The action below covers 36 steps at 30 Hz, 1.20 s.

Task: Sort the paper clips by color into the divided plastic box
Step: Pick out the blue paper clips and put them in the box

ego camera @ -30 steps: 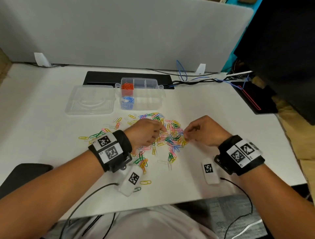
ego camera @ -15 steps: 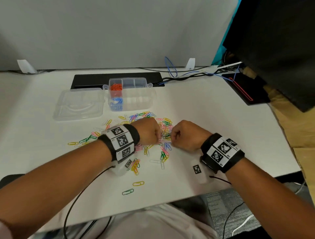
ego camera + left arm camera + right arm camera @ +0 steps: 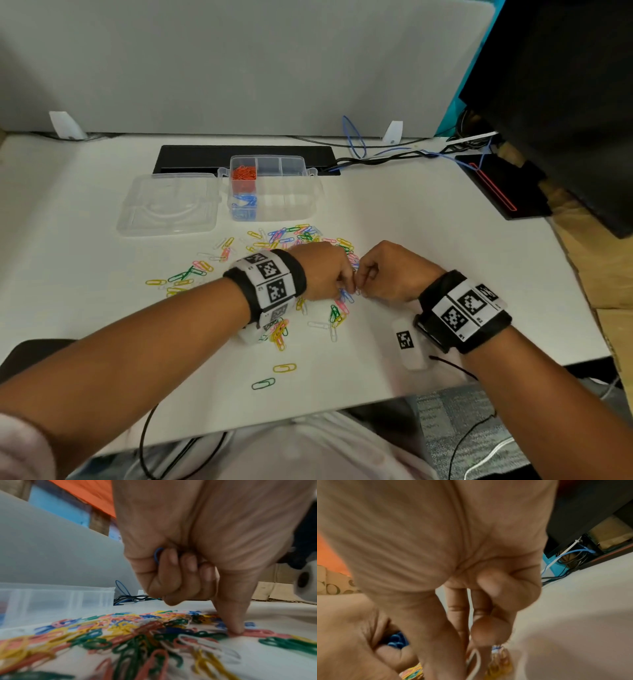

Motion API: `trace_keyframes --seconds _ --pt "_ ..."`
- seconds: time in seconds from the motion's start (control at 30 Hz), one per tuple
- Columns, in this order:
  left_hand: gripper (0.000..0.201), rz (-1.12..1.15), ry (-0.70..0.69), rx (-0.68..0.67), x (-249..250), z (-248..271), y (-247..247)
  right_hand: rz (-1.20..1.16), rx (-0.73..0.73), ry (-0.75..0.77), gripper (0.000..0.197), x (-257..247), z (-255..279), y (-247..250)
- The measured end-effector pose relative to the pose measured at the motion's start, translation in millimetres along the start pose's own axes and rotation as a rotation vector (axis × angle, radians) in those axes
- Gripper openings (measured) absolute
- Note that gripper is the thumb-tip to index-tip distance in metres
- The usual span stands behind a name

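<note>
With blue paper clips (image 3: 157, 555) curled in the left hand (image 3: 322, 270) and the right hand (image 3: 390, 270) pinching a white clip (image 3: 475, 661) over the desk pile (image 3: 274, 260), gather one color per trip to the far divided box (image 3: 274, 186).

Mixed paper clips (image 3: 274, 253) scattered beside open divided box (image 3: 274, 192)

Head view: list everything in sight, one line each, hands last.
divided plastic box: one, clear, far centre of table; orange clips and blue clips in its left compartments
lid: one, clear, left of the box
loose paper clips: many, mixed colours, scattered before the box
table: one, white
cables: several, black and blue, far edge
left hand: curled round blue clips, one finger pressing the pile
right hand: pinching a white clip
</note>
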<state>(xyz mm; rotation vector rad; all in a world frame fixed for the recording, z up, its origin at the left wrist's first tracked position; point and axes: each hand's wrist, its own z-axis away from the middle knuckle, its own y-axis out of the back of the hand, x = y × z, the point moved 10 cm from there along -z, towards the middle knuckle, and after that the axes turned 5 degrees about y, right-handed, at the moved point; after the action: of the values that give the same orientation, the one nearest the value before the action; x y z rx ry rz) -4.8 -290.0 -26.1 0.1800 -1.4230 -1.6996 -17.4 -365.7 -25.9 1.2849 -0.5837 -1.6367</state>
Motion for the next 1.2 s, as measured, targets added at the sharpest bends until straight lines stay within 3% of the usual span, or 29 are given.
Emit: trace_keyframes --seconds 0.13,0.23,0.37,0.47,0.6,0.77,0.83,1.0,1.1,1.2 --pt "0.018 -0.064 0.006 0.032 -2 -2 4 0.000 0.047 -0.023 0.018 6 -2 6" --pt "0.013 -0.069 0.032 -0.007 -7 -2 1 -0.009 0.076 -0.040 0.012 4 -10 3" --pt "0.002 -0.044 0.038 -0.046 -14 2 -3 0.069 0.052 -0.022 0.019 -3 -17 -6" --pt "0.011 0.047 0.052 -0.038 -25 7 -1 0.045 0.064 0.025 0.014 -7 -14 -3" --pt "0.009 0.218 0.092 -0.006 -40 16 8 -0.071 0.109 0.084 0.019 -16 -9 3" --pt "0.011 0.407 0.129 0.004 -51 26 16 -0.049 0.032 0.108 0.020 -33 -16 -16" --pt "0.017 0.555 0.171 0.024 -56 29 18 -0.018 0.040 0.110 0.017 -38 -19 -18" --pt "0.022 1.168 0.341 0.124 -85 41 14 -0.034 0.085 0.138 0.023 -49 -21 -10" --pt "0.027 1.600 0.335 0.090 -88 44 7 -0.150 0.149 0.166 0.021 -52 -22 3" --pt "0.024 1.826 0.389 0.108 -91 45 -2 -0.342 0.252 0.222 0.014 -67 -19 23"
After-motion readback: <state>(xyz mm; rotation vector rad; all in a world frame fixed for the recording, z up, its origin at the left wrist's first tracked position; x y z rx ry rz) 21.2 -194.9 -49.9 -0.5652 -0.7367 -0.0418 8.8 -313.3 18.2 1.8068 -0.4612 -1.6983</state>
